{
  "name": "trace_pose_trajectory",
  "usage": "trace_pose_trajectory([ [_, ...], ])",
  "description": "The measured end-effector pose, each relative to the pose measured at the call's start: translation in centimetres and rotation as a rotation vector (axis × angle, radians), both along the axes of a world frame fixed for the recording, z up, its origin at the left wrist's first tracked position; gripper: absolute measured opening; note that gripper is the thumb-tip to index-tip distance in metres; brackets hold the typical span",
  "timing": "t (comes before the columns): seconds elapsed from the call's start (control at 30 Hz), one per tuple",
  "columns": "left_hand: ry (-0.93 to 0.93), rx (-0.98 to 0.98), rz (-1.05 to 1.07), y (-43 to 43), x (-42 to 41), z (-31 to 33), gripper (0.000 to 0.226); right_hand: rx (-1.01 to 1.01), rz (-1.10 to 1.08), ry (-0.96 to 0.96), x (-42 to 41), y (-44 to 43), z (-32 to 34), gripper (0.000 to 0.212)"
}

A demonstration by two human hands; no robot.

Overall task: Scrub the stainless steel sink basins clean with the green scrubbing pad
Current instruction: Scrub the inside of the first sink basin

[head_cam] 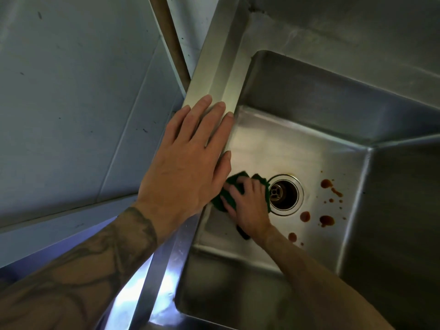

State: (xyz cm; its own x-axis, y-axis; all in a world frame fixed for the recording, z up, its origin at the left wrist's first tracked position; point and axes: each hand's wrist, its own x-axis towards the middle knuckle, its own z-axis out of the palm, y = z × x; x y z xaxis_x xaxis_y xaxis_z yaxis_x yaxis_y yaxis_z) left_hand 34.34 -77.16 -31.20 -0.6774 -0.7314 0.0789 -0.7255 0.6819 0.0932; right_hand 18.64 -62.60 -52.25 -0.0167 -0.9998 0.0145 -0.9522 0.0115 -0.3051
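Closest to me, my tattooed left forearm (90,258) comes in from the lower left and my bare right forearm (321,282) from the lower right, reaching down over the near wall into the stainless steel sink basin (285,144).

My left hand (188,160) lies flat on the raised steel rim (214,75) along the left edge of the basin. Its fingers (214,115) are straight, close together and grasping nothing, and the thumb hangs over the inner edge of the rim.

Just below that thumb, on the basin floor, my right hand (248,206) is on the green scrubbing pad (238,178). Its fingers (229,198) are bent over the pad and grasp it against the steel, so that the pad bunches up between and around them. A dark edge of the pad also shows under the wrist. The pad sits at the left side of the floor, with its right edge touching the ring of the round metal drain (284,194).

On the other side of the drain, red-brown stains (326,220) dot the floor: a few larger blots and a scatter of small spots, apart from the pad and untouched by it.

Farther off, the back wall of the basin rises to a dull steel ledge. Left of the rim stand pale grey wall panels (71,91) with small dark specks.
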Motion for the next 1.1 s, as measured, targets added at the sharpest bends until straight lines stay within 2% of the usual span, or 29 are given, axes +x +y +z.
trace_pose_trajectory([
  [0.07, 0.008, 0.002, 0.006, 0.0, -0.1, 0.1, 0.058, -0.007, 0.074, 0.001, -2.1, -0.6, 0.0, 0.037],
  [0.1, 0.013, 0.005, 0.008, -0.1, -0.2, 0.1, 0.058, -0.013, 0.005, 0.013, -2.9, -1.8, 0.1, 0.036],
  [0.2, 0.017, 0.015, 0.009, -0.2, -0.1, 0.0, 0.057, -0.041, -0.394, 0.04, -3.3, -6.7, 0.1, 0.032],
  [0.27, 0.01, 0.015, 0.008, -0.1, -0.1, -0.1, 0.057, -0.043, -0.53, -0.006, -1.3, -7.4, 0.4, 0.031],
  [0.3, 0.008, 0.015, 0.007, -0.1, 0.0, 0.0, 0.057, -0.037, -0.5, -0.018, -0.1, -6.3, 0.3, 0.031],
  [0.43, 0.02, 0.006, 0.009, -0.1, -0.1, 0.0, 0.057, -0.007, 0.082, -0.015, -0.4, 0.3, 0.4, 0.041],
  [0.47, 0.022, 0.004, 0.011, -0.1, -0.1, 0.0, 0.057, -0.018, 0.135, -0.008, -2.0, 0.1, 0.3, 0.042],
  [0.53, 0.028, -0.006, 0.014, -0.1, -0.2, -0.1, 0.057, -0.013, -0.013, 0.012, -4.2, -2.0, 0.2, 0.039],
  [0.63, 0.032, -0.009, 0.01, -0.2, -0.1, -0.2, 0.056, -0.012, -0.414, 0.026, -4.8, -6.2, 0.4, 0.033],
  [0.7, 0.031, -0.006, 0.013, -0.1, -0.1, -0.2, 0.056, -0.024, -0.514, -0.001, -2.4, -6.1, 0.5, 0.033],
  [0.77, 0.019, -0.01, 0.019, -0.1, 0.0, -0.1, 0.057, -0.011, -0.352, -0.023, -0.2, -3.4, 0.6, 0.034],
  [0.9, 0.012, -0.015, 0.014, -0.2, -0.2, 0.1, 0.057, 0.014, 0.239, -0.011, -1.8, 2.0, 0.5, 0.043],
  [0.93, 0.012, -0.019, 0.013, -0.2, -0.2, 0.1, 0.057, 0.008, 0.263, -0.004, -2.9, 1.7, 0.4, 0.043],
  [0.97, 0.013, -0.021, 0.01, -0.2, -0.2, 0.1, 0.057, -0.001, 0.197, 0.003, -3.6, 0.9, 0.3, 0.041],
  [1.1, -0.001, -0.014, 0.011, -0.3, -0.2, 0.1, 0.057, 0.0, -0.384, 0.001, -2.4, -4.2, 0.4, 0.034],
])
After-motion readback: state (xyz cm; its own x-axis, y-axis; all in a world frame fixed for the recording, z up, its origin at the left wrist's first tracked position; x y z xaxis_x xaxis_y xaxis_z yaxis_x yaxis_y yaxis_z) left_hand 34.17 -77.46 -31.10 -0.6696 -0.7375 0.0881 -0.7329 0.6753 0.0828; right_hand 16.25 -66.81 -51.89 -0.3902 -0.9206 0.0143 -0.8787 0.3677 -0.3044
